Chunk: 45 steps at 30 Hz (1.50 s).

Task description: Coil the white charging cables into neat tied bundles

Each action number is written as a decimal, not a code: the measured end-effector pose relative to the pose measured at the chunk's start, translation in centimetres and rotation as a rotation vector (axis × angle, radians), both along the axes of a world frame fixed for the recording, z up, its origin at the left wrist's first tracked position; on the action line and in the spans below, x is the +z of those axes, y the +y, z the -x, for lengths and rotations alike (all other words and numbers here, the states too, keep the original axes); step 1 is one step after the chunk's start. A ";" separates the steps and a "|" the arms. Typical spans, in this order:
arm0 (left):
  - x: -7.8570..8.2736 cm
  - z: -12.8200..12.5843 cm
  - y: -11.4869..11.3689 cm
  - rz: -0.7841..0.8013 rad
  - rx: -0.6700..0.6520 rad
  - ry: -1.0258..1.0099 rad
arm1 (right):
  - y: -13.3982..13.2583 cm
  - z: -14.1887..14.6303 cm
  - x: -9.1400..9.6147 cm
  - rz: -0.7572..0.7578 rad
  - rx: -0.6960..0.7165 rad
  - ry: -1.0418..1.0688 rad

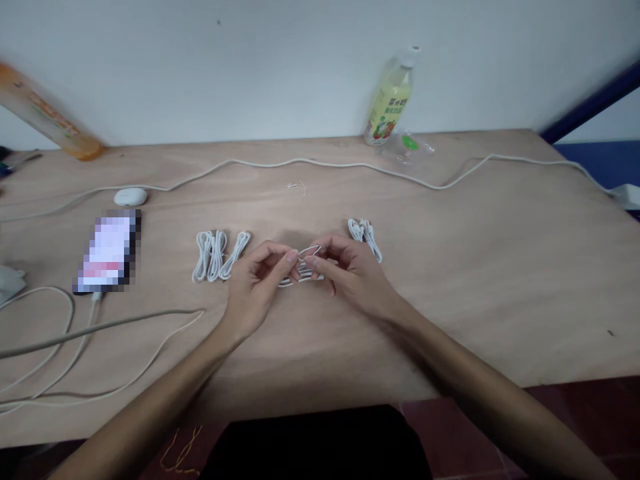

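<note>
Near the middle of the table, my left hand (260, 277) and my right hand (353, 270) meet with thumbs and forefingers closed. Between their fingertips they pinch a thin white twist tie (311, 249), bent into a small loop. A coiled white cable (301, 275) shows just below the fingertips, partly covered by both hands; whether other fingers also grip it is hard to see. Left of my left hand lie several bundled white cables (215, 257). Beyond my right hand are more bundled white cables (366, 237), partly hidden by it.
Small white tie pieces (297, 187) lie behind my hands. A long white cord (300, 161) crosses the table's back. A phone (107, 250), white earbud case (131, 196) and loose cords are left. A juice bottle (390, 103) and clear wrapper (410, 148) stand back right; an orange bottle (47, 113) leans left.
</note>
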<state>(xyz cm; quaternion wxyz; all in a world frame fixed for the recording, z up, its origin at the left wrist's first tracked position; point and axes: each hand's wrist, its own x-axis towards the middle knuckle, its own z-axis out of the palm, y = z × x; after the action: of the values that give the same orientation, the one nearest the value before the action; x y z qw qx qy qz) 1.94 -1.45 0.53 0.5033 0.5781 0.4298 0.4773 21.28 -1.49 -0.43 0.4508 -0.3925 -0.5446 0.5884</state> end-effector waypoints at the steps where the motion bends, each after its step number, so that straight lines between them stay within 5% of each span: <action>1: 0.0 0.0 0.0 0.000 -0.005 0.012 | 0.1 -0.1 0.0 0.001 0.002 -0.004; 10: -0.3 0.1 0.0 0.006 -0.039 0.040 | 0.3 0.2 -0.2 0.012 0.010 0.087; 29: 0.1 0.0 0.3 0.080 -0.048 -0.016 | -0.2 0.0 0.5 -0.047 -0.009 -0.079; 45: 0.1 0.0 0.3 0.497 -0.213 -0.416 | -0.1 0.0 0.0 -0.008 0.050 -0.003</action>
<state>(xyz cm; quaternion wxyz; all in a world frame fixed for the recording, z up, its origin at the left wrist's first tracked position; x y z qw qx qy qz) 1.96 -1.13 0.66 0.7528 0.3695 0.3582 0.4104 21.25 -1.61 -0.39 0.4370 -0.3777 -0.5572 0.5966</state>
